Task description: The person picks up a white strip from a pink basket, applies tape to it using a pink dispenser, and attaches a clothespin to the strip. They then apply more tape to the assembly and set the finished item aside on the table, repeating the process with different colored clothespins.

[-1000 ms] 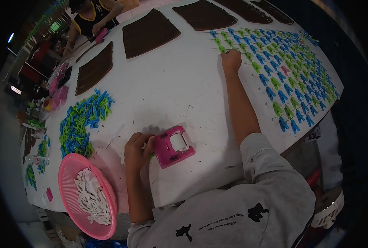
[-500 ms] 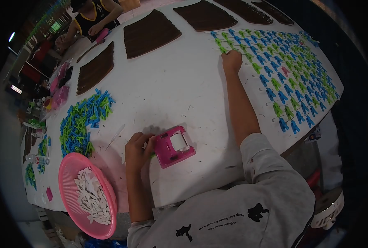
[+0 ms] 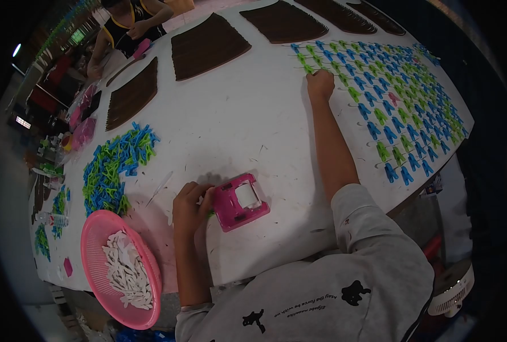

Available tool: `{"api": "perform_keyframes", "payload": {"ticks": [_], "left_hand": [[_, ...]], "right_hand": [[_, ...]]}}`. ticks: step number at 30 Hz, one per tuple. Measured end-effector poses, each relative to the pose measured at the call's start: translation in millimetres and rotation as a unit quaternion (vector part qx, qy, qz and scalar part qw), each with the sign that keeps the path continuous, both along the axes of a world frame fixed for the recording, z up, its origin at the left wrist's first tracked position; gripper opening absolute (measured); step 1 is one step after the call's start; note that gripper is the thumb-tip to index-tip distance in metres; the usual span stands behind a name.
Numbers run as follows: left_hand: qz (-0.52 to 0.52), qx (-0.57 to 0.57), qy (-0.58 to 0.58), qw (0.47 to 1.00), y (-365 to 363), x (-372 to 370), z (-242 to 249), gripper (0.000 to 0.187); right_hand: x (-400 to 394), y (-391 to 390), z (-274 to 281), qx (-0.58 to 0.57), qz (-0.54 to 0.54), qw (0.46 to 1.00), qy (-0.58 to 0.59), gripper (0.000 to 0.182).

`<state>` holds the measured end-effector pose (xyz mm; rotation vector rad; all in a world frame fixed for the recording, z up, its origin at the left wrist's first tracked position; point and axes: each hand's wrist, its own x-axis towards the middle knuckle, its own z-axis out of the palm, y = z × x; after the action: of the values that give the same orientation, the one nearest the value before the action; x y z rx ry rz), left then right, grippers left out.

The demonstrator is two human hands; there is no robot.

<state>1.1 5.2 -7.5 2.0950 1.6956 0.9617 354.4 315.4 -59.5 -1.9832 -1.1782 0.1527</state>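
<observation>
Over the last second we see almost nothing move: our right hand has stayed stretched far out across the white worktop, fingers bunched at the near end of the rows of clips, where blue and green clothes-peg pieces lie laid out in a neat grid; it seems to pinch or press a green clip at the edge of that grid, though we cannot tell whether the piece is truly gripped or only touched. Our left hand has likewise kept its place, curled against the left side of the pink plastic tool, a small boxy frame with a white roll in its middle, fingers closed on its edge and something small and green just showing between hand and tool. The stillness suggests, in our judgement, a placing step held in mid-action, not a new one begun. The one real shift is far off: the other person at the top of the worktop has moved their arms a little over a pink item. As for containers, the pink basket sits at the near left edge of the worktop, holding a heap of small white plastic pieces. Beyond it a loose pile of blue and green clips lies straight on the worktop, and dark brown slatted mats lie farther up.
</observation>
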Motion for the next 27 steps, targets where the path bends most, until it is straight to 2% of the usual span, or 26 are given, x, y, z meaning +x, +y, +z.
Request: {"api": "perform_keyframes", "payload": {"ticks": [19,22,27], "left_hand": [[0.002,0.011,-0.012,1.0,1.8,-7.5,-1.1,0.013],[0.037,0.036,-0.014,0.999,3.0,-18.8,-1.7,0.013],[0.162,0.088,0.047,0.982,1.3,-54.9,-6.7,0.014]], "right_hand": [[0.6,-0.2,-2.3,0.016,0.008,1.0,0.001,0.028],[2.6,1.8,-7.7,0.033,0.016,0.999,-0.031,0.029],[3.2,-10.5,-6.4,0.064,0.075,0.993,-0.063,0.034]]}}
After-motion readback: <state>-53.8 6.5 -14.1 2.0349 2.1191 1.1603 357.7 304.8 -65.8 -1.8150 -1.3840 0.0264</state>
